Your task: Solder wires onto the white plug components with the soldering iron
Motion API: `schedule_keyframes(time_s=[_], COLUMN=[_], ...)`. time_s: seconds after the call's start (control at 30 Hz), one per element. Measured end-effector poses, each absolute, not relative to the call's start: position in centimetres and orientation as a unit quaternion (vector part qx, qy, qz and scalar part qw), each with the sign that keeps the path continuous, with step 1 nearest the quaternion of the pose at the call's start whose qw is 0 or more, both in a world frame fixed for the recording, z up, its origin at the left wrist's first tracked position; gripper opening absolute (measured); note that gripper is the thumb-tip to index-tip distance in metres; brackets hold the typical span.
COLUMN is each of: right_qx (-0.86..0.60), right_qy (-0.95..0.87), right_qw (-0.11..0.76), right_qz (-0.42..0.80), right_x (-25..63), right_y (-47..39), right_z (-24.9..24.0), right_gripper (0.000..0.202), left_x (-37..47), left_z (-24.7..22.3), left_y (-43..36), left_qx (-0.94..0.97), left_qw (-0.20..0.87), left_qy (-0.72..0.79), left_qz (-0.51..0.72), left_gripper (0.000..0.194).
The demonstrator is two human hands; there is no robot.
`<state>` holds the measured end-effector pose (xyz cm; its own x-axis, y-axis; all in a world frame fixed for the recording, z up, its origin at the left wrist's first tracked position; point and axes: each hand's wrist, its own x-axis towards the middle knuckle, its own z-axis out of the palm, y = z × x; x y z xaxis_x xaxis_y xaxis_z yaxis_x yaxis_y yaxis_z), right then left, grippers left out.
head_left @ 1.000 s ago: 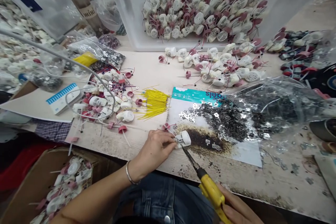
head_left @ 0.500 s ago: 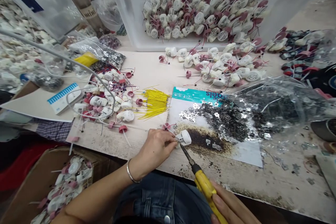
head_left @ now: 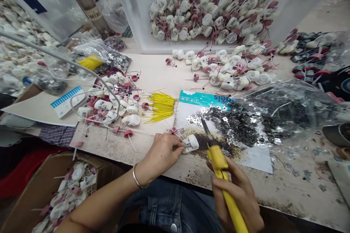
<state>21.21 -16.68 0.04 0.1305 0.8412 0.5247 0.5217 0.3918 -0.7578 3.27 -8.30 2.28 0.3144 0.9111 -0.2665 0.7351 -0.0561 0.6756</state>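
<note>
My left hand [head_left: 164, 153] pinches a small white plastic housing [head_left: 190, 143] by its left end, just above the table's front part. A thin wire runs from it to a pink cap [head_left: 172, 131]. Wrapped in my right hand [head_left: 239, 193] is a yellow soldering iron [head_left: 218, 158], its dark metal tip pointing up and left. That tip is apart from the housing, over the near edge of the small silvery metal plates [head_left: 195, 120]. Below it lies a dark, burnt-looking patch on the white sheet [head_left: 258, 158].
Yellow wires [head_left: 163, 107] lie in a bundle left of the sheet. White housings with pink caps [head_left: 109, 105] are heaped farther left, with more in a cardboard box [head_left: 30, 189] and a translucent bin [head_left: 142, 18]. A plastic bag [head_left: 295, 105] of metal plates spreads at right.
The soldering iron's tip has left the white housing and moved up and right over the sheet. More of my right hand has come into view. My left hand stays in place.
</note>
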Motion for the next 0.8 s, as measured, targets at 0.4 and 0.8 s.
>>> schedule_keyframes(time_s=[0.4, 0.8], right_qx=[-0.49, -0.521], right_qy=[-0.67, -0.735], right_qw=[0.545, 0.432], right_qz=[0.115, 0.029], right_x=[19.0, 26.3], right_y=[-12.9, -9.9], right_z=[-1.8, -3.8], right_gripper=[0.019, 0.018], left_x=[2.5, -14.2], left_z=[2.7, 9.2], left_y=[-10.4, -15.2], left_qx=[0.794, 0.618], left_qw=[0.283, 0.234], left_qy=[0.515, 0.743], left_qz=[0.156, -0.11], left_gripper=[0.058, 0.034])
